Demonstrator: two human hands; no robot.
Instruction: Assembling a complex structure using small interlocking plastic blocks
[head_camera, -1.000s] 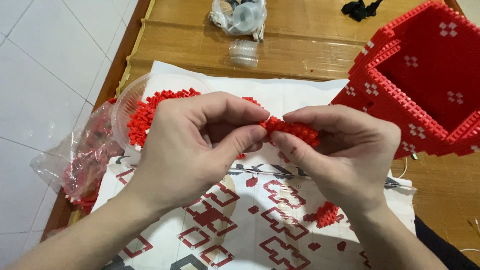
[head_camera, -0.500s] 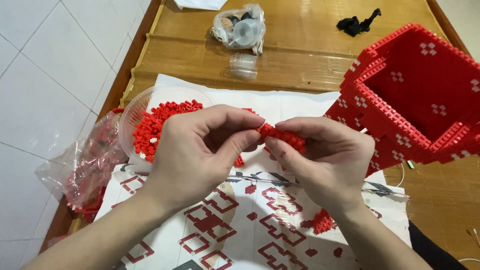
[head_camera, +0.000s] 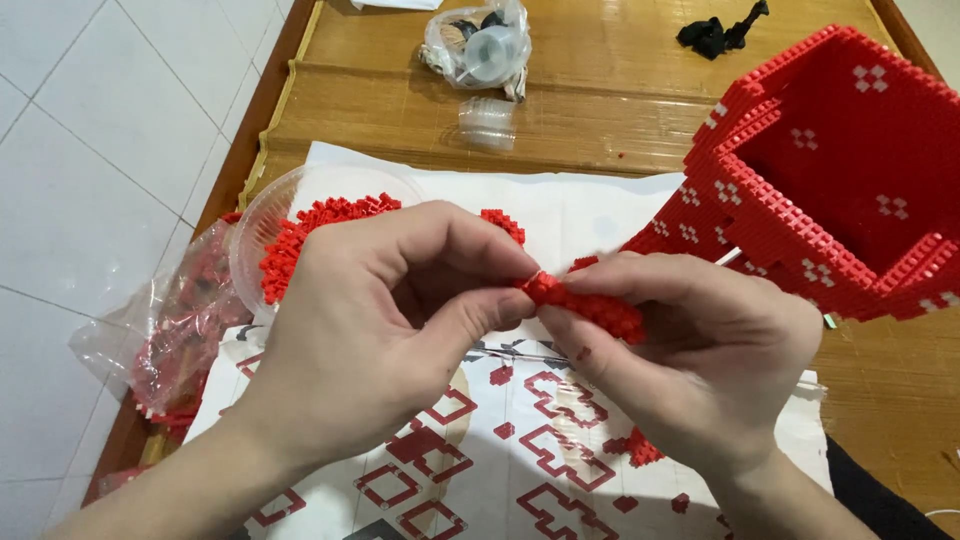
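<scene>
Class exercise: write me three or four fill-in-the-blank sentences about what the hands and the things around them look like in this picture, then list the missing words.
1. Both hands, left hand and right hand, pinch a short strip of small ____ bricks.
2. The loose bricks lie in a clear ____ at the left.
3. The big brick box is open at the ____.
4. The printed sheet lies on a ____ table.

Missing words: red; bowl; top; wooden

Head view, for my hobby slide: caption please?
Both hands pinch a strip of small red bricks beside a hollow red brick box.
</scene>
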